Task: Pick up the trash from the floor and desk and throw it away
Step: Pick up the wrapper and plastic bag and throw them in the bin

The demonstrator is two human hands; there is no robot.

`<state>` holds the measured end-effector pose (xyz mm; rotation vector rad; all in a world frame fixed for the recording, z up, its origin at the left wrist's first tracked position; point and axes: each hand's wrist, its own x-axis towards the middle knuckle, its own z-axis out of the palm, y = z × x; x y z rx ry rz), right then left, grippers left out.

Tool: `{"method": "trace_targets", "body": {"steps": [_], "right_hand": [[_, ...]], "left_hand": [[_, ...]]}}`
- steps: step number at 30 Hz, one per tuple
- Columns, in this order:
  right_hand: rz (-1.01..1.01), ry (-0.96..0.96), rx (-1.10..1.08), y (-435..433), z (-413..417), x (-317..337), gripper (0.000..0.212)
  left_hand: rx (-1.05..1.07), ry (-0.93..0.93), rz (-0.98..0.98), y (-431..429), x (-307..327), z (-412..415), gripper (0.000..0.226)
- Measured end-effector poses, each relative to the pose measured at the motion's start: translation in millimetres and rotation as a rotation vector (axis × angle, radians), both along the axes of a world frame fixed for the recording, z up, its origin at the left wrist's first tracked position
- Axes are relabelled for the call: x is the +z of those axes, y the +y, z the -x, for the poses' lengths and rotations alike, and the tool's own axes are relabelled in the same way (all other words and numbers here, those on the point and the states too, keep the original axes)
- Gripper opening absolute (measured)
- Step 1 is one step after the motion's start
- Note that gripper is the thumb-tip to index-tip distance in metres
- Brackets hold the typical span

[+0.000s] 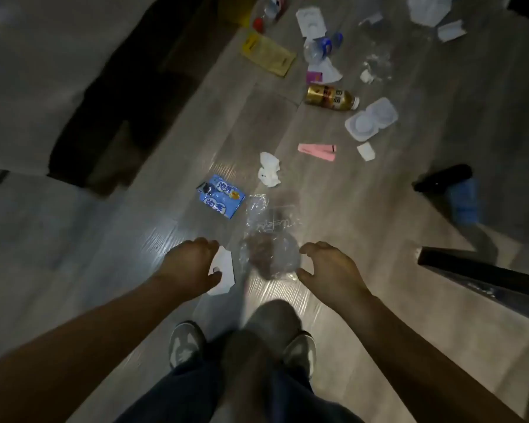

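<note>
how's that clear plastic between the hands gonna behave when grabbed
The clear plastic looks thin and crumpled, so it is probably floppy and very light. Its glossy surface may slip, and it likely collapses when pinched.

Left hand (pixel 192 264) pinches paper scrap (pixel 225 264) — right hand (pixel 330 270) hangs loosely curled

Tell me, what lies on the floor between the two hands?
Head view: a crumpled clear plastic bag lies between left hand and right hand, beside the white paper scrap the left hand holds.
</note>
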<state>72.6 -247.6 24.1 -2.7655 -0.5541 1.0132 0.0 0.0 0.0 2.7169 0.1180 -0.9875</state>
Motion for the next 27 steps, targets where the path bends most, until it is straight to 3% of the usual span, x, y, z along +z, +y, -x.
{"method": "trace_targets", "body": {"steps": [6,12,15,20,22,25,27], "right_hand": [[-0.041,-0.066,0.033,10.8,-16.9,-118.6,0.045],[-0.092,-0.201,0.111,14.6,-57.0,-221.1,0.042],[-0.139,-0.224,0.135,15.7,-72.6,-247.8,0.04],[-0.184,-0.211,0.083,9.8,-66.2,-247.8,0.041],[-0.163,-0.181,0.077,5.6,-57.9,-245.0,0.053],[-0.121,-0.074,0.174,-2.5,-44.6,-252.1,0.092],[-0.08,-0.046,0.261,-5.8,-38.2,-261.0,0.114]], "left_hand": [[-0.009,-0.056,-0.007,10.3,-116.2,-12.3,0.055],[-0.004,-0.299,0.054,24.7,-223.6,-56.0,0.048],[-0.051,-0.364,0.053,34.3,-256.9,-76.6,0.045],[-0.143,-0.308,-0.018,31.2,-261.8,-83.5,0.061],[-0.142,-0.269,-0.013,26.9,-259.0,-75.3,0.078],[-0.235,-0.141,-0.153,28.7,-266.5,-59.5,0.126],[-0.315,-0.094,-0.241,35.8,-275.3,-50.6,0.138]]}}
